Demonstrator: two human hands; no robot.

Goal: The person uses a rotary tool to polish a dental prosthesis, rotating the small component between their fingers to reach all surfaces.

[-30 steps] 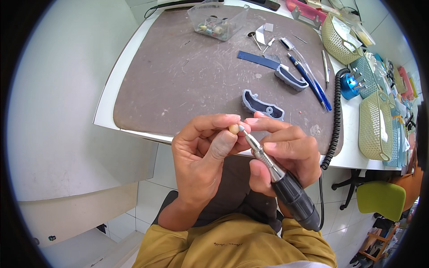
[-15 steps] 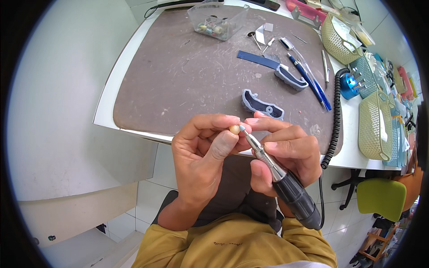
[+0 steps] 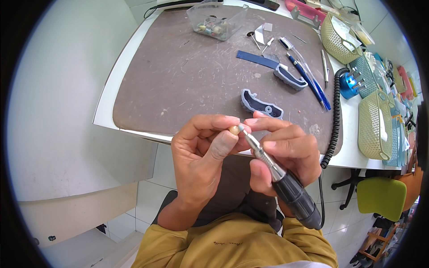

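One cream piece (image 3: 233,130) pinched between thumb and fingers of left hand (image 3: 199,154), nearly closed. Right hand (image 3: 292,149) curled pen-style round handpiece (image 3: 295,201), probably for fine control; pale tip (image 3: 241,127) just beside piece; hands close together, likely for steadiness.

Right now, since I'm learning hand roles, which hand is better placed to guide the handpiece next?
The right hand, probably: it holds the handpiece, while the left hand is occupied pinching the small yellowish piece.

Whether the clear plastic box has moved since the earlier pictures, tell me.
No; the clear plastic box sits at the same spot on the brown mat.
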